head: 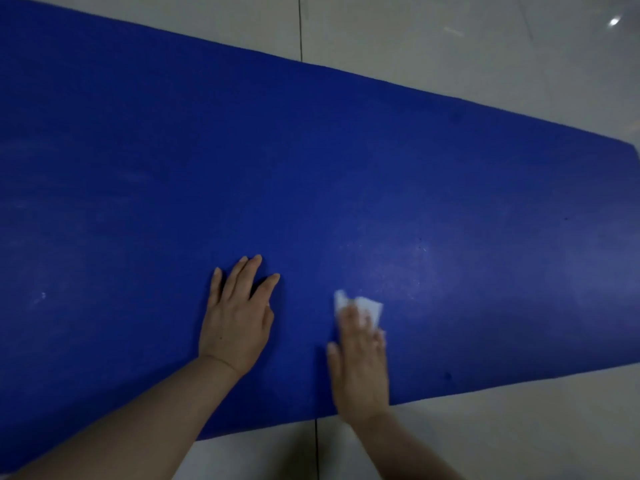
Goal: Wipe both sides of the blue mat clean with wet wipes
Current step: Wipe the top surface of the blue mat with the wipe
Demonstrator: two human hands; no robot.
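The blue mat lies flat and unrolled on a pale tiled floor, filling most of the view; its near edge runs just in front of the person's wrists. The left hand rests palm-down on the mat near that near edge, fingers straight and spread, holding nothing. The right hand lies on the mat just to the right of the left hand, apart from it. It presses a crumpled white wet wipe against the mat surface, with the wipe showing beyond the fingertips. The right hand is blurred, so it cannot be told whether its fingers curl around the wipe. Faint pale smears mark the mat to the right of the wipe.
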